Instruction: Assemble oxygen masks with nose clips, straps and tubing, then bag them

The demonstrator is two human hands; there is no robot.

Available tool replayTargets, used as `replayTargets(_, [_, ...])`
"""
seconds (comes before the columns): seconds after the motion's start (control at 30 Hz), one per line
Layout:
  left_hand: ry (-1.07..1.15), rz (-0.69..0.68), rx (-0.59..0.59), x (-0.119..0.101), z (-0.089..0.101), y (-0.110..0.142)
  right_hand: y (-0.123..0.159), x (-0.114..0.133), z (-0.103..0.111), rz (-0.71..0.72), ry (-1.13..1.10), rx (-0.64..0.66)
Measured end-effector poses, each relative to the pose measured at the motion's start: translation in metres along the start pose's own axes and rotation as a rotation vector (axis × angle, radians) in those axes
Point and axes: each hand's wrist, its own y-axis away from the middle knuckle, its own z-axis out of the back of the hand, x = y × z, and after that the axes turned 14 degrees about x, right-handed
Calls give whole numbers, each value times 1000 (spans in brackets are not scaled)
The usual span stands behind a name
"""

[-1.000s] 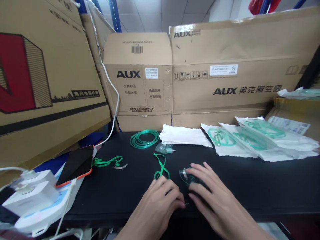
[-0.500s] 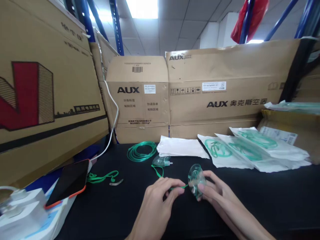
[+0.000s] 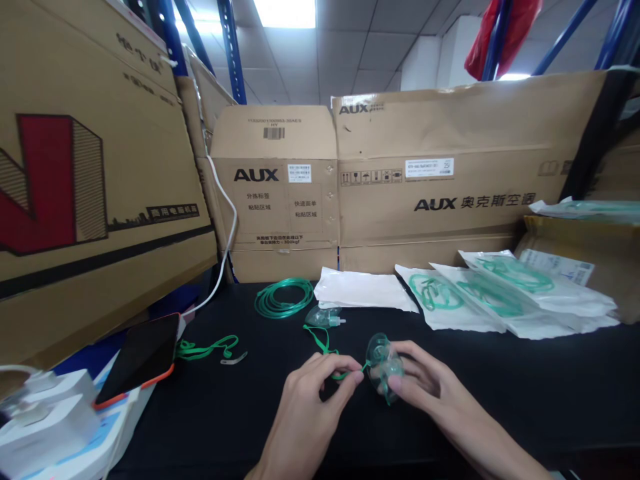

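Observation:
My right hand (image 3: 425, 383) grips a clear green-tinted plastic mask (image 3: 381, 363) and holds it upright just above the black table (image 3: 525, 393). My left hand (image 3: 315, 393) pinches the green elastic strap (image 3: 323, 340) right at the mask's left edge. The strap trails back across the table toward a small clear plastic connector (image 3: 324, 316). A coil of green tubing (image 3: 283, 298) lies behind that, beside a flat white bag (image 3: 363, 291).
Sealed packets (image 3: 500, 293) with green tubing lie at the right. Another green strap (image 3: 207, 349) and a phone in an orange case (image 3: 139, 360) sit at the left, near white chargers (image 3: 45, 413). Large cardboard boxes (image 3: 435, 173) wall the table's back and left.
The mask went from lying on the table under my right hand to being lifted and held upright. My left hand now pinches the strap at its edge. The view tilted upward.

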Motion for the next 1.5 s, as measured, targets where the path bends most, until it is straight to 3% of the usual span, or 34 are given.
replayTargets(0.33, [-15, -61, -31, -2, 2, 1, -1, -7, 1, 23, 124, 31])
replayTargets(0.5, [-31, -101, -62, -3, 2, 2, -2, -14, -2, 62, 327, -62])
replayTargets(0.6, [-53, -166, -76, -1, -1, 3, -1, -18, -2, 85, 427, -81])
replayTargets(0.8, [-125, -323, -59, 3, -7, 7, 2, -15, 1, 112, 350, -39])
replayTargets(1.03, [-327, -469, 5, 0, -8, 14, 0, -20, -2, 168, 425, -128])
replayTargets(1.27, [-275, -364, 13, -8, -6, 12, 2, -18, -2, 188, 434, -133])
replayTargets(1.5, [-281, -353, 26, -11, -7, 10, 2, -21, -4, 203, 472, -128])
